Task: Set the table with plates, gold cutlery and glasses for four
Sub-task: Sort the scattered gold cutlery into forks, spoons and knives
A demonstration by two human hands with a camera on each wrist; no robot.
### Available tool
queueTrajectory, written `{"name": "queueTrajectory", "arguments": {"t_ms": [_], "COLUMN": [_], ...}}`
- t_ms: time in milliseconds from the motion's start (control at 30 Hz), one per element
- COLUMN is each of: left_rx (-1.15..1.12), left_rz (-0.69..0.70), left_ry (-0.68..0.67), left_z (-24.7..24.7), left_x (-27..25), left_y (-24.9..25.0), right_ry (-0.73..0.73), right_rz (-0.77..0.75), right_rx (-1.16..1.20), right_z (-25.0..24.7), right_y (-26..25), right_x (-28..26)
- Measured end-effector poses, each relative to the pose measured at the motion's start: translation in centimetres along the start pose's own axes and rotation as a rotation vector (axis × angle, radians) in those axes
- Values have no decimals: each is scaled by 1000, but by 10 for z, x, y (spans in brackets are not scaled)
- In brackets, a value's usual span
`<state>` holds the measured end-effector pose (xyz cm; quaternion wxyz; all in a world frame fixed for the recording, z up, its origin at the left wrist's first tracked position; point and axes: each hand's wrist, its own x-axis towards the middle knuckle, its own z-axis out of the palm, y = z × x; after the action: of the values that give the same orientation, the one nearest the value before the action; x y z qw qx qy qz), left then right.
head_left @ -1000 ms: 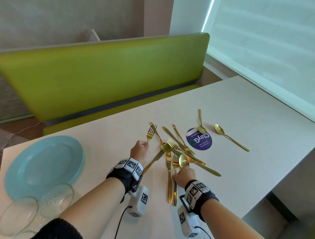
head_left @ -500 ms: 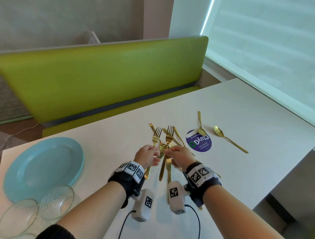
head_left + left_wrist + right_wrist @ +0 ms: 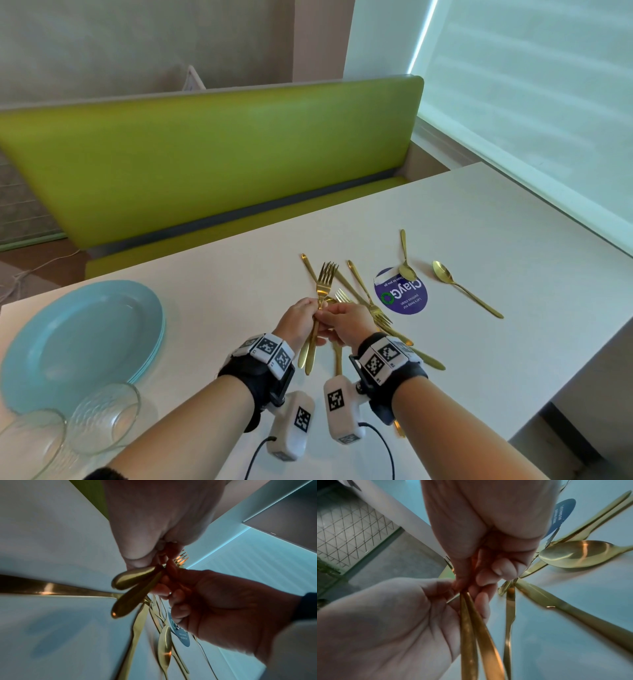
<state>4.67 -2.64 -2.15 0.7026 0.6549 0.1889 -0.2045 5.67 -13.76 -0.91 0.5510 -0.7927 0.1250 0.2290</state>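
Note:
Two gold forks [image 3: 323,284] are held side by side above the white table [image 3: 496,219], tines up. My left hand [image 3: 301,318] grips their necks, and my right hand [image 3: 346,320] pinches the same spot from the other side. The two handles [image 3: 130,588] hang below the fingers; in the right wrist view the forks [image 3: 476,635] run down between both hands. More gold cutlery [image 3: 366,301] lies in a loose pile just beyond my hands. Two gold spoons [image 3: 406,263] [image 3: 459,287] lie farther right. A stack of light blue plates [image 3: 82,342] sits at the left, with clear glasses [image 3: 102,414] in front.
A round purple sticker [image 3: 402,293] is on the table under one spoon's bowl. A green bench [image 3: 205,154] runs along the table's far side. The table's right edge [image 3: 582,370] drops to the floor. A window blind fills the upper right.
A second ago each hand was down at the pile taking a fork. Both lifted their forks, came together, and the two forks are now bunched in one joint hold.

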Motion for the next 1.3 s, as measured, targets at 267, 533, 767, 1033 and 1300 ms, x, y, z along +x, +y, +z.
{"name": "queueTrajectory", "arguments": {"t_ms": [267,533,767,1033,1300], "left_rx": [56,142,152,137,17], "left_rz": [7,40,49,30,25], "left_ry": [118,217,237,244,223], "left_z": [-8,-23,-22,-31,-27], "left_x": [12,23,27,27,23], "left_y": [-2,-1,-1,2,6], "right_ry": [77,199,209,205,157], "right_rz": [-75,82,97,16,-148], "right_rx": [-426,-1057,-1150,-1014,-489], "right_z": [-20,-62,-54,-49,-30], "right_y": [-7,10,17,-1,-52], "right_x": [25,61,72,65,45]}}
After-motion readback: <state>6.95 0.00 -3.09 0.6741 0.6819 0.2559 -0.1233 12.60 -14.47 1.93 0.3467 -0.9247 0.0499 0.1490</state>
